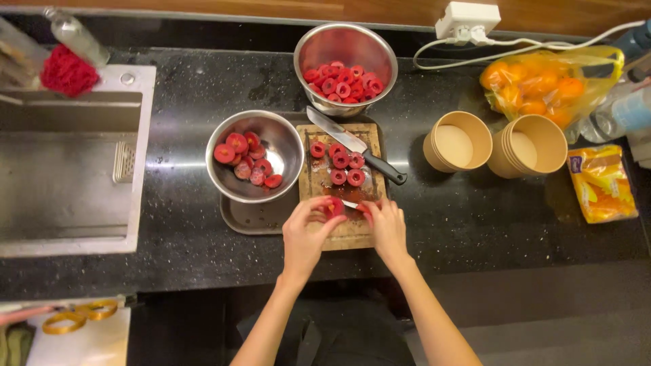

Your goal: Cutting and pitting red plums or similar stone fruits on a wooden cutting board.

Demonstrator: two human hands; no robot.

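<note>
The left hand (305, 234) pinches one red fruit ring (334, 207) at the wooden board's (352, 234) six-o'clock end. The right hand (386, 227), curled, grips a small blade (350, 203) pointing nine o'clock. Five rings (339, 163) lie above.

A kitchen is shown. A steel sink (64, 169) is set into a black speckled surface (475, 224), and a wooden board (342, 234) with a knife (356, 144) is laid on it. Cut red fruit is held in steel bowls (288, 146), and paper tubs (461, 139) are stacked near bagged oranges (542, 85).
</note>
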